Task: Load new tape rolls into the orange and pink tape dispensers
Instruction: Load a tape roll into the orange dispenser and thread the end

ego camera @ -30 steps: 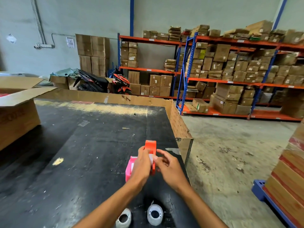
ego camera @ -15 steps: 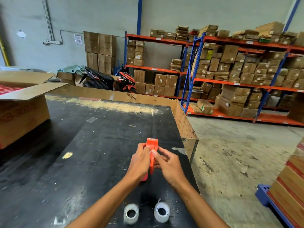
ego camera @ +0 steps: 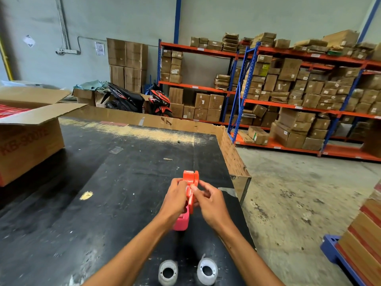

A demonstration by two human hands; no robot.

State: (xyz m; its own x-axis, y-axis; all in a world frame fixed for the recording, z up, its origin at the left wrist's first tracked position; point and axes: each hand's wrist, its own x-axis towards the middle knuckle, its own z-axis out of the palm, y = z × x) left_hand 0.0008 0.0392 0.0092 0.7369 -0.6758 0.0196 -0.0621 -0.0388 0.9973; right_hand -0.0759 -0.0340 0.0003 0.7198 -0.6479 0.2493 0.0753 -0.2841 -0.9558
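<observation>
1. Warehouse racking stacked with cartons is seen behind a black table edged with cardboard.
2. An open carton is set on the table's far left.
3. The orange dispenser is held above the table near its right edge, gripped from both sides.
4. The left hand is closed around the dispenser's left side.
5. The right hand is curled, with thumb and fingertips pinched on the dispenser's right side.
6. The pink dispenser is seen just below the hands, partly hidden by the left wrist; whether it is held or lying on the table cannot be told.
7. Two white tape rolls are laid side by side at the near edge, between the forearms.
</observation>
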